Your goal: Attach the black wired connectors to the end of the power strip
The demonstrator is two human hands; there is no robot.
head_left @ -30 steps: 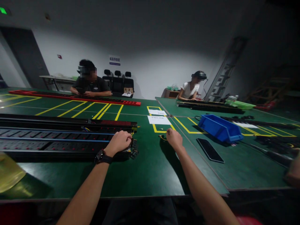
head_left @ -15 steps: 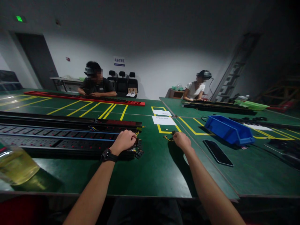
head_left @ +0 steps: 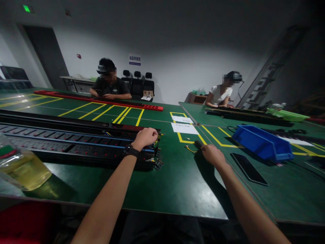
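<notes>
Long black power strips (head_left: 96, 147) with rows of sockets and red dots lie side by side at the left, divided by blue lines. My left hand (head_left: 146, 138), with a black watch on its wrist, is over their right end with its fingers curled together. Whatever is in those fingers is hidden. Yellow wires and a small black end piece (head_left: 158, 164) stick out there. To the right, my right hand (head_left: 213, 154) is closed on a small black part (head_left: 198, 145) just above the table. A short yellow wire (head_left: 190, 149) trails from its left side.
A phone (head_left: 248, 168) and a blue bin (head_left: 264, 144) lie right of my right hand. A bottle of yellow liquid (head_left: 25, 169) lies at the left front. Paper labels (head_left: 185, 128) sit within yellow tape lines. Two people work across the green table (head_left: 182, 189).
The whole view has shifted, so things appear farther right. The black part in my right hand shows more plainly now. My left hand stays at the strips' end.
</notes>
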